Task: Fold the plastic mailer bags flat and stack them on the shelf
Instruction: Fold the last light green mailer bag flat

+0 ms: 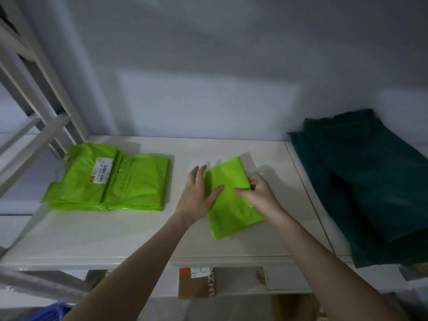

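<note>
A folded lime-green mailer bag [231, 205] lies on the white shelf [143, 235] in the middle. My left hand [196, 195] lies flat on the bag's left edge, fingers straight, thumb across the plastic. My right hand [257, 191] grips the bag's right edge, thumb on top and fingers curled round the side. A stack of folded lime-green mailer bags [108, 181] with a white barcode label sits on the shelf to the left, apart from both hands.
A dark green pile of bags [368, 181] fills the shelf's right end. White shelf posts [34, 93] slant at the left. A grey wall stands behind. Below the shelf are a brown cardboard box [196, 283] and something blue [51, 313].
</note>
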The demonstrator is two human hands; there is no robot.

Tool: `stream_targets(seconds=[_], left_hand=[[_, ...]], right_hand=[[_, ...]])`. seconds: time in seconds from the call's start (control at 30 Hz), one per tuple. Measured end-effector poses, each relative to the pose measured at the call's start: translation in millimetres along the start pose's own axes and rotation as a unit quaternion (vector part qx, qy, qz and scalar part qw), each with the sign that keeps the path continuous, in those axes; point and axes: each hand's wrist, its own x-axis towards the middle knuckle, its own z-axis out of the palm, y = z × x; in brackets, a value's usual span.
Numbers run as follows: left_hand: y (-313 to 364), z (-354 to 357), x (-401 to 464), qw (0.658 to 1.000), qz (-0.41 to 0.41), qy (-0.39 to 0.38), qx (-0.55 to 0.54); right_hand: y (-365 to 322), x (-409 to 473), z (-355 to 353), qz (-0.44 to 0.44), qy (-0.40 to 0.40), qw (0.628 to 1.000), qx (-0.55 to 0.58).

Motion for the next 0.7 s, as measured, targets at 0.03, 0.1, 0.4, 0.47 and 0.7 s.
stream_targets(seconds=[0.03,0.1,0.4,0.47,0.7], left_hand=[[0,-7,2,0.999,-0.009,0.011,-0.035],[-1,-21,7,0.994,-0.032,0.044,-0.1],[-36,-112,21,0.988,0.026,0.112,-0.1],[-50,-131,23,0.991,0.028,0.113,-0.07],[-107,-174,28,0.994,0.012,0.095,0.052]], right_hand=[[-8,0,5,-0.01,0.017,1.0,0.014],[-23,0,16,-0.025,0.052,0.997,0.052],[-76,-8,88,-0.03,0.041,0.981,0.19],[-82,-9,110,-0.032,0.032,0.98,0.193],[-93,-12,169,-0.115,-0.028,0.99,0.083]])
